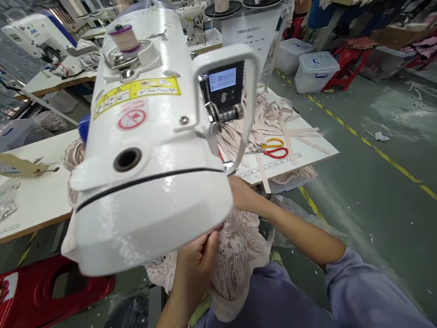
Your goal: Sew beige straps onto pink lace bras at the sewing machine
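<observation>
A white sewing machine (153, 214) fills the middle of the view and covers its own needle area. Pale pink lace fabric (234, 259) hangs below the machine head and spreads over my lap. Under the front edge of the head, my left hand (198, 259) pinches the lace between thumb and fingers. My right hand (241, 193) reaches in at the machine's right side, above the lace. Its fingers are hidden behind the machine head, so their grip cannot be made out.
Yellow- and red-handled scissors (275, 149) lie by a heap of pale fabric strips (273, 114) on the table's right side. A control screen (222, 82) stands behind the machine's white guard. A red plastic stool (34, 291) is at lower left; lidded bins (316, 73) stand beyond.
</observation>
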Motion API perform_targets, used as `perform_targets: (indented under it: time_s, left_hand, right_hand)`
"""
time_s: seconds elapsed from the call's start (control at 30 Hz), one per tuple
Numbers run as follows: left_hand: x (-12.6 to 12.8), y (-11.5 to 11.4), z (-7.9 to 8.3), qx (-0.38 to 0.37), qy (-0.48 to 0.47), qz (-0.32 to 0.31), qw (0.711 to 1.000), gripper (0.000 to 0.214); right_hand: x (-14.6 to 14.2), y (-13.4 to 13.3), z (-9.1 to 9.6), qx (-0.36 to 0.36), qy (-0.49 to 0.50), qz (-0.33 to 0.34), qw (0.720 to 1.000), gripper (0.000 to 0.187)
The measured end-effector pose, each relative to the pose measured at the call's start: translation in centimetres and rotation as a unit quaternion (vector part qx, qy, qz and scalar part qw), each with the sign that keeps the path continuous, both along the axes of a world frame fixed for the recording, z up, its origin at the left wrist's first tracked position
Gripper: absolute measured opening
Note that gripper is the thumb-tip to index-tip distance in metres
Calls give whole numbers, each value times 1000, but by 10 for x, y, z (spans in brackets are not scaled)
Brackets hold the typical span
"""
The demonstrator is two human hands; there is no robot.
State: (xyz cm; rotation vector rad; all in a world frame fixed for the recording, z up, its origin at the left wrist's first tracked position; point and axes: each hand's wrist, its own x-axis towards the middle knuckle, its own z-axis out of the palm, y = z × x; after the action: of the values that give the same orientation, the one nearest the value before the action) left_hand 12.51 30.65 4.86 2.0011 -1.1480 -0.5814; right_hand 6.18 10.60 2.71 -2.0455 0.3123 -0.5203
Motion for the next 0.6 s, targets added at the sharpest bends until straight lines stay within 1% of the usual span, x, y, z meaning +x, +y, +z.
perform_targets:
  time_s: [0.1, 0.2, 0.3, 0.43, 0.6]
  left_hand:
    - [1, 6, 3, 0, -21, 13, 1000, 31]
    - [2, 10, 6, -11, -64, 20, 998, 30]
    - [2, 14, 1, -20, -112, 12, 993, 29]
    - [3, 18, -7, -48, -146, 25, 988, 30]
    - [0, 14, -6, -50, -166, 14, 985, 29]
  right_hand:
    - [2, 4, 4, 18, -10, 4, 1000, 12]
    - [5, 8, 6, 34, -22, -10, 999, 14]
    - [7, 11, 4, 33, -32, -21, 999, 15]
    - [9, 13, 0, 18, -38, -30, 999, 13]
    - [8, 13, 0, 26, -39, -35, 998, 15]
